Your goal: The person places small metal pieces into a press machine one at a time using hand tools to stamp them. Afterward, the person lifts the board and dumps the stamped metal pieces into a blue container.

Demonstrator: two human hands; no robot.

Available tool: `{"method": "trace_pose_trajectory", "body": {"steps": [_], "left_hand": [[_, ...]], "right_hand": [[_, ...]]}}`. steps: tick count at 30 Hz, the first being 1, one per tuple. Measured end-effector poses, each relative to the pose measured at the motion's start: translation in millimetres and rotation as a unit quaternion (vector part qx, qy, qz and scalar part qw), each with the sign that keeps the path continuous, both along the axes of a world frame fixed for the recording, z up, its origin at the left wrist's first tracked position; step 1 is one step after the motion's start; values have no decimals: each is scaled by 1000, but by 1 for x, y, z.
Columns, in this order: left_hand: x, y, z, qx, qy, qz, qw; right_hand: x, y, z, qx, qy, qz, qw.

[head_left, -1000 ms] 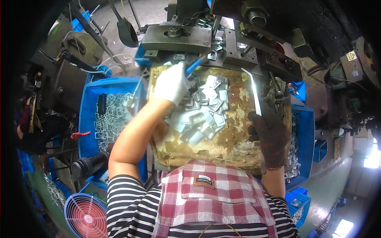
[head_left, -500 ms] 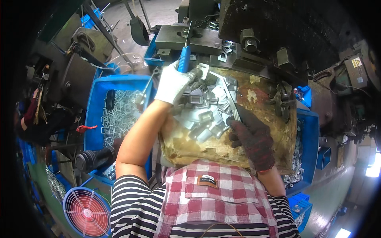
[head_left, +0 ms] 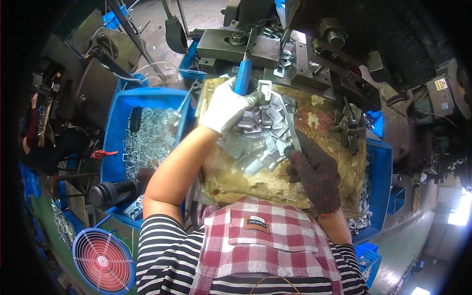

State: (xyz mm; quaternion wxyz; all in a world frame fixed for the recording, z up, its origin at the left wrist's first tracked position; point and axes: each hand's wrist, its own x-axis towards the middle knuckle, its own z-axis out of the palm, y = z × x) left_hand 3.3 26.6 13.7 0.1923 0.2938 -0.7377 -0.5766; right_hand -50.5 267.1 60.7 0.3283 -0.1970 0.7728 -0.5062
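My left hand (head_left: pixel 226 107), in a white glove with dark fingertips, is closed round a blue-handled tool (head_left: pixel 243 77) with a slim pointed blade. The same hand pinches a small rectangular metal frame (head_left: pixel 264 88) between its fingertips. My right hand (head_left: pixel 317 172), in a dark knitted glove, grips long metal tweezers (head_left: pixel 294 135), whose tips reach up close to that frame. Beneath both hands, a pile of similar silvery metal pieces (head_left: pixel 269 147) lies on a worn, stained board (head_left: pixel 246 189).
Blue bins (head_left: pixel 110 120) full of metal frames stand on the left, with another blue bin (head_left: pixel 386 196) on the right. Ahead is a press with a steel block (head_left: pixel 216 46) and heavy bolts (head_left: pixel 334 37). A red-grilled fan (head_left: pixel 103 260) stands lower left; a person works at far left.
My left hand has moved slightly right with the blue-handled tool and the metal frame. The press's upper part sits higher, showing more of the lower block. My right hand has barely shifted.
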Motion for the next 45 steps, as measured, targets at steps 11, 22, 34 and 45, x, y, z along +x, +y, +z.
{"method": "trace_pose_trajectory", "body": {"steps": [11, 22, 34, 45], "left_hand": [[-5, 4, 3, 83, 8, -12, 996], [-90, -38, 70, -448, -296, -247, 806], [-65, -38, 27, -330, -223, -76, 914], [-31, -24, -7, -230, -208, -48, 949]], "right_hand": [[0, 2, 1, 19, 45, 5, 999], [-50, 26, 8, 19, 124, -156, 980], [-97, -23, 7, 16, 168, -92, 981], [-101, -16, 0, -3, 184, -144, 972]]}}
